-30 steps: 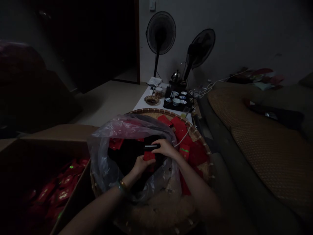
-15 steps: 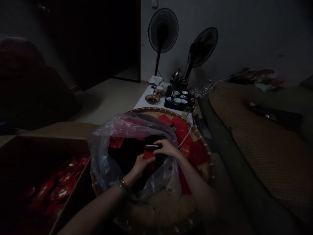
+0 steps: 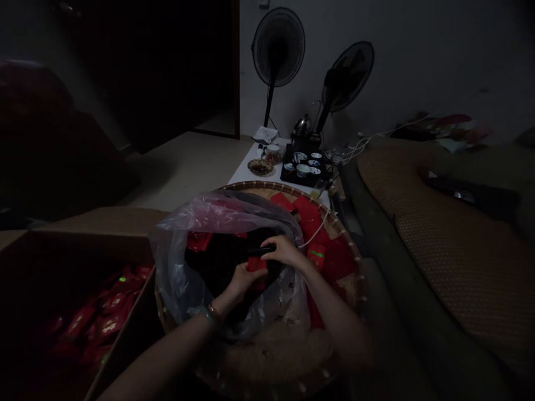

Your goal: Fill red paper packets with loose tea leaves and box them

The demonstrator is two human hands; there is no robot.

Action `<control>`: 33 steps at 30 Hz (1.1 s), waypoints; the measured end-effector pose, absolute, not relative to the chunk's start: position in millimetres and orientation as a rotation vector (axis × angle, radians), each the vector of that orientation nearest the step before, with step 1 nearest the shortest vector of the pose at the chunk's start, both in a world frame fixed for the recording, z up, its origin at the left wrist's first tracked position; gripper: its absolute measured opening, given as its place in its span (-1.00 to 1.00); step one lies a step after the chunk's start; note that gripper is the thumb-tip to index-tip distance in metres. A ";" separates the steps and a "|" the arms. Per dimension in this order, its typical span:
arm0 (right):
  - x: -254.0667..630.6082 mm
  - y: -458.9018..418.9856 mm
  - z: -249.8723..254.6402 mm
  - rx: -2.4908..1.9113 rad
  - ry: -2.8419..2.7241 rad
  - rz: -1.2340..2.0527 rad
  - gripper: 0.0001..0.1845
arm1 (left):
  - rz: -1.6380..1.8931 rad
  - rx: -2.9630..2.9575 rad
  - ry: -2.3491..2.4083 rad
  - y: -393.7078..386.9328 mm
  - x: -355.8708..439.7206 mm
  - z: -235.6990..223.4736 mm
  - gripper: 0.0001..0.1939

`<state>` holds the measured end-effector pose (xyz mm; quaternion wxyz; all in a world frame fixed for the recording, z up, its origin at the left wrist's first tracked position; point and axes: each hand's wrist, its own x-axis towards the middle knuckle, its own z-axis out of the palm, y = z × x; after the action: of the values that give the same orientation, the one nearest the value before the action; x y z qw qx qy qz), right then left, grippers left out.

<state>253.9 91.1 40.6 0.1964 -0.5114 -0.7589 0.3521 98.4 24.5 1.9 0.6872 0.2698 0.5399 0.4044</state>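
My left hand (image 3: 244,278) pinches a small red packet (image 3: 256,264) upright over the open mouth of a clear plastic bag (image 3: 171,262). In my right hand (image 3: 286,250) is a slim black bar-shaped tool (image 3: 259,252), lying across the packet's top edge. A white cable (image 3: 315,231) runs up from beside my right wrist; where it ends is hidden. The bag's inside is dark, and its contents are hard to make out. It lies in a round woven tray (image 3: 271,362), with flat red packets (image 3: 309,217) along the tray's right side.
An open cardboard box (image 3: 121,223) with many shiny red packets (image 3: 111,323) stands at the left. Beyond the tray, a white table (image 3: 240,177) bears a black tea tray (image 3: 288,178) with cups. Two fans (image 3: 279,47) stand behind it. A seat with a woven mat (image 3: 438,245) lies right.
The light strip along the black tool's upper side no longer shows, and the tool looks thinner and darker. Both hands have stayed nearly in place. The view has shifted slightly.
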 end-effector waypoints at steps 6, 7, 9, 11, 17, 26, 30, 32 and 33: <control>252.3 89.5 38.6 -1.386 -2.154 0.936 -0.69 | 0.897 0.597 1.195 23.7 98.6 3.8 -0.50; 252.5 89.6 37.6 -1.380 -2.159 0.932 -0.70 | 0.899 0.597 1.190 23.9 98.3 3.6 -0.51; 253.3 90.6 35.6 -1.372 -2.141 0.938 -0.69 | 0.897 0.601 1.188 24.5 97.4 2.7 -0.52; 255.2 93.3 33.6 -1.361 -2.086 0.955 -0.63 | 0.881 0.606 1.196 25.4 95.7 1.5 -0.52; 260.7 107.1 26.6 -1.453 -2.039 0.651 -0.45 | 0.861 0.561 1.180 28.7 89.2 3.6 -0.48; 231.5 79.1 32.8 -1.301 -1.909 0.552 -0.83 | 0.869 0.581 1.145 25.9 83.2 21.2 -0.54; 221.1 54.8 38.1 -1.293 -1.799 0.756 -0.91 | 0.914 0.664 1.097 23.3 77.5 27.8 -0.57; 218.6 46.1 40.5 -1.287 -1.794 0.791 -0.88 | 0.995 0.694 1.093 22.9 73.3 32.5 -0.58; 217.5 42.6 41.7 -1.279 -1.802 0.807 -0.88 | 1.035 0.708 1.101 22.7 71.1 34.9 -0.60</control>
<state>217.5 42.6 41.7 0.3843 -0.5020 -0.7072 0.3166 71.1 22.7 34.9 0.6717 0.3143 0.4890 0.4593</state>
